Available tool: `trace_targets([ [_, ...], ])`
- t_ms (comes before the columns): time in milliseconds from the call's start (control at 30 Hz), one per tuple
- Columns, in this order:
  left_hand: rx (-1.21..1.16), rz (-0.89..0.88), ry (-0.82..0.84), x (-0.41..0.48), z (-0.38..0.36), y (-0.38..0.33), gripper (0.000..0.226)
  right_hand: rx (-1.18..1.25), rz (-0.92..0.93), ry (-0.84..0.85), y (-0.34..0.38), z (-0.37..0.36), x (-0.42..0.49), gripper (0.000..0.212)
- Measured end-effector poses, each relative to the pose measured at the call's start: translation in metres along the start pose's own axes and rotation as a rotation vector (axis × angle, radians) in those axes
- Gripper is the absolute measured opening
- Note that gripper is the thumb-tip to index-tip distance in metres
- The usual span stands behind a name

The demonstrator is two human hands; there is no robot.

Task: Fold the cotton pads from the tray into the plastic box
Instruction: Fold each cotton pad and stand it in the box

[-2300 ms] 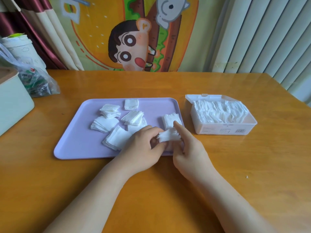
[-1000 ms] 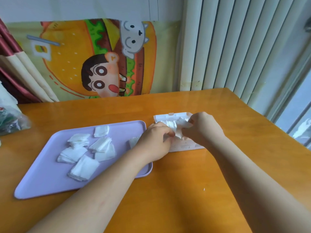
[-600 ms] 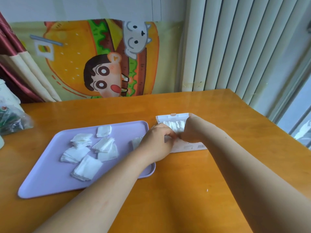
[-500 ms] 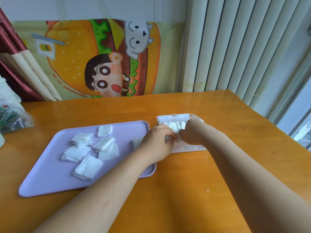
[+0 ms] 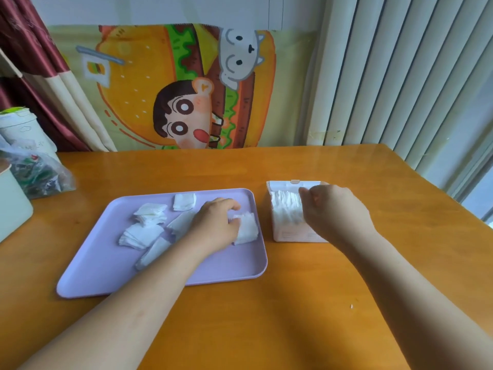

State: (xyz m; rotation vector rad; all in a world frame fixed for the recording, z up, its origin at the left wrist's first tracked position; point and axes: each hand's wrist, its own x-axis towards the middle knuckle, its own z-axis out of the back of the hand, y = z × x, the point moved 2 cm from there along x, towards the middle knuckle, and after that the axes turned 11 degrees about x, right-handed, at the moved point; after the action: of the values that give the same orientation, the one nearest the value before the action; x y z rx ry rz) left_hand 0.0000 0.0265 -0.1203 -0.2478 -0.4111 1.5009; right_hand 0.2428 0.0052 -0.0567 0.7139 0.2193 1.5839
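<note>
Far to the left of the tray (image 5: 88,279), at the edge of the bench (image 5: 266,316), stand a pale bin (image 5: 12,206), a crumpled clear bag (image 5: 42,177) and, behind the bag, a white tub (image 5: 22,129). The lilac tray lies flat on the bench, with a cartoon burger poster (image 5: 186,86) on the wall well behind it. The loose pads (image 5: 144,231) sit in small white heaps across the tray's left and middle part, with one lone square (image 5: 184,201) near its far rim. The left hand (image 5: 216,225) reaches in over the tray's near rim to its right end, its grip closed: the fingers curl down onto a pad bundle (image 5: 248,228) lying on the tray floor just inside the right rim. Just right of the tray, with a strip of bare bench between them, stands the open plastic box (image 5: 293,236), with packed pads (image 5: 285,209) in a row inside. The right hand (image 5: 336,209) is over the half of the box farther from the tray, knuckles up, fingers curled toward the packed pads. Whether that grip has hold of a pad cannot be told, since the fingertips are hidden. White blinds (image 5: 400,76) hang well beyond the tray's right side
</note>
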Motion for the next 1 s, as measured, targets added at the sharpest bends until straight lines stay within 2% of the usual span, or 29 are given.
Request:
trace_targets([
  [67,-0.011,0.031,0.116,0.000,-0.006,0.007,0.032,0.224,0.047,0.005,0.018,-0.008,-0.015,0.059],
  [133,-0.057,0.005,0.124,0.001,-0.010,0.008,0.023,0.438,0.049,0.097,0.026,-0.031,-0.029,0.058],
  [200,-0.123,-0.005,0.148,-0.002,-0.010,0.010,0.009,0.548,0.016,0.177,0.027,-0.055,-0.040,0.052],
  [233,-0.162,-0.003,0.179,-0.005,-0.009,0.010,0.007,0.561,-0.007,0.209,0.025,-0.065,-0.044,0.044],
  [333,-0.258,0.025,0.236,-0.020,-0.002,0.016,0.022,0.579,-0.073,0.231,0.022,-0.089,-0.053,0.018],
  [433,-0.338,0.091,0.204,-0.036,0.005,0.023,0.020,0.561,-0.031,0.155,0.027,-0.103,-0.056,0.026],
  [533,-0.492,0.147,0.076,-0.051,0.009,0.029,0.016,0.573,0.108,0.059,0.035,-0.111,-0.064,0.045],
  [600,-0.617,0.151,0.020,-0.059,0.008,0.032,0.016,0.654,0.114,0.075,0.035,-0.112,-0.068,0.048],
  [700,-0.728,0.087,0.013,-0.067,0.003,0.034,0.020,0.811,-0.007,0.154,0.033,-0.113,-0.069,0.044],
  [1000,-0.901,0.024,0.113,-0.067,0.003,0.039,0.021,0.998,-0.093,0.068,0.027,-0.112,-0.065,0.016],
])
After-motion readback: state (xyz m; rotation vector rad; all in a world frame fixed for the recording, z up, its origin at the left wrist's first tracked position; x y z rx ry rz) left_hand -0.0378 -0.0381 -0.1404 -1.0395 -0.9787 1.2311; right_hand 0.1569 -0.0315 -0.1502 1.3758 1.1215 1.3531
